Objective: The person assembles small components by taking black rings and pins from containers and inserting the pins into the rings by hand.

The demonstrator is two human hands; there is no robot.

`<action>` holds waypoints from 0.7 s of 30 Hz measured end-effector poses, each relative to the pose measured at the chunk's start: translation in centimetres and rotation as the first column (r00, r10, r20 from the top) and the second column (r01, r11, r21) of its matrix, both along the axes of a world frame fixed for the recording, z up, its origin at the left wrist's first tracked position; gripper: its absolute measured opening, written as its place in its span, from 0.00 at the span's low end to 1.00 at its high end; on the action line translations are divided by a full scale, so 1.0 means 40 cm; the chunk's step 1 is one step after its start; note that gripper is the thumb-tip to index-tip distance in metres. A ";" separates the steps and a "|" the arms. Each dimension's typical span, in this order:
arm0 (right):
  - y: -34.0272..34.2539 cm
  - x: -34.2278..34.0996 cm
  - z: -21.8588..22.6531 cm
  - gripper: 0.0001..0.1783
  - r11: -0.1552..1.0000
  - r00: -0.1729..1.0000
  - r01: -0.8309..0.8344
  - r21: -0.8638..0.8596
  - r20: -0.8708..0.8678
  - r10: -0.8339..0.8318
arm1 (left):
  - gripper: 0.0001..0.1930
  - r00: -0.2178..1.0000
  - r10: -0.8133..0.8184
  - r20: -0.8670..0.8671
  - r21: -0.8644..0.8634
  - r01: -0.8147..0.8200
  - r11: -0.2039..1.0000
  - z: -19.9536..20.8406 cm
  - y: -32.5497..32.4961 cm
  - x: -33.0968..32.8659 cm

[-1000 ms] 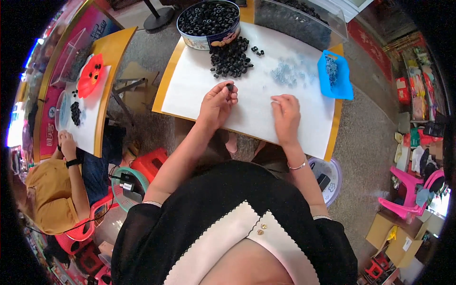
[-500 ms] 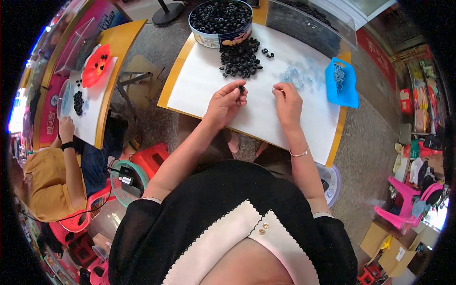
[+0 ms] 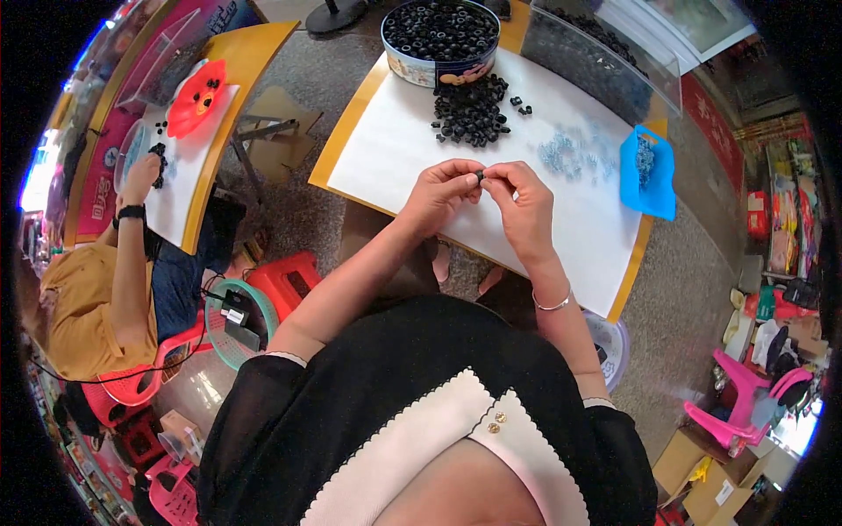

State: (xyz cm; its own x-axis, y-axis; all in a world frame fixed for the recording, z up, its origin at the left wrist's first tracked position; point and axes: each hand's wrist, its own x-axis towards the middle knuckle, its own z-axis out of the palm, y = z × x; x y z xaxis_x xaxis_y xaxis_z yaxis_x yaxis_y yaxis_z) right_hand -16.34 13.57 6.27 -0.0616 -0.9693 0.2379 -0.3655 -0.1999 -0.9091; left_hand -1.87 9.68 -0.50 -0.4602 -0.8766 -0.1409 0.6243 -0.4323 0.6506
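Black at upper centre: pinches small, round black piece [image 3: 480, 176] in left hand [image 3: 444, 195], presses fingertips of right hand [image 3: 528, 209] together beside it.

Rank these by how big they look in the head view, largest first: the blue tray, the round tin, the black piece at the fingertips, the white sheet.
1. White sheet
2. Round tin
3. Blue tray
4. Black piece, by far the smallest and partly hidden by fingers
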 end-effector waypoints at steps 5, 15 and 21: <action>0.001 -0.024 -0.007 0.08 0.973 0.983 -0.098 0.208 0.174 0.061 | 0.11 0.994 -0.084 0.076 -0.018 0.085 0.996 0.004 -0.001 0.005; -0.095 -0.067 -0.052 0.08 0.994 0.987 -0.026 0.110 0.162 0.008 | 0.11 0.980 -0.094 -0.177 0.066 0.107 0.992 -0.015 -0.018 0.014; -0.228 -0.108 -0.096 0.07 0.952 0.806 -0.005 -0.306 -0.565 -0.177 | 0.10 0.976 -0.067 -0.205 0.079 0.085 0.993 -0.013 -0.022 0.016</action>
